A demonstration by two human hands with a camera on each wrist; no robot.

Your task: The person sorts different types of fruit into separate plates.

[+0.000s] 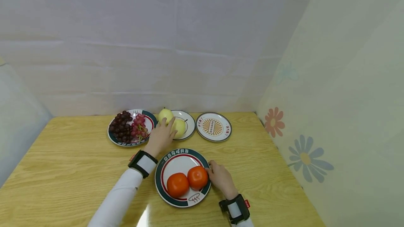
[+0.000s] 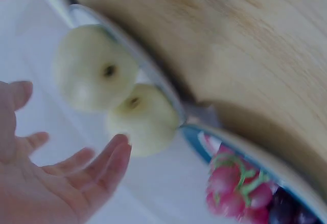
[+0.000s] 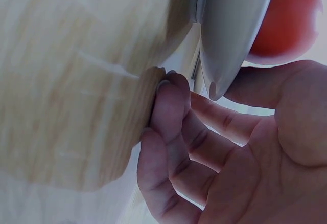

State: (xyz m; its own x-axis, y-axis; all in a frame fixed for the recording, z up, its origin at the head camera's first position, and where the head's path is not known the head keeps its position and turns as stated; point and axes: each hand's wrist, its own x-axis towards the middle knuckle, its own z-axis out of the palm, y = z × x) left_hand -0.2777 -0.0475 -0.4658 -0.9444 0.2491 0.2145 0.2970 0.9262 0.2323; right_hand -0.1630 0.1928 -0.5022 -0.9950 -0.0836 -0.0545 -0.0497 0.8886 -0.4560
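My left hand [image 1: 160, 137] reaches over two yellow-green pears [image 1: 179, 129] on a small white plate [image 1: 190, 123]. Its fingers are spread and loosely bent beside the fruit. In the left wrist view a gap shows between the palm and the pears [image 2: 92, 70], with the fingertips close to the nearer one. My right hand [image 1: 222, 180] holds the right rim of a green-rimmed plate [image 1: 175, 165]. In the right wrist view the thumb lies over the plate's edge [image 3: 225, 35] and the fingers curl below it. Two red-orange tomatoes [image 1: 178, 185] sit on that plate.
Left of the pears stands a green-rimmed plate [image 1: 153, 118] with dark grapes [image 1: 121, 128] and pink grapes [image 1: 139, 126]. A small white plate with an orange print [image 1: 214, 126] lies to the right. A pale cloth wall [image 1: 157, 62] rises behind the wooden table [image 1: 75, 171].
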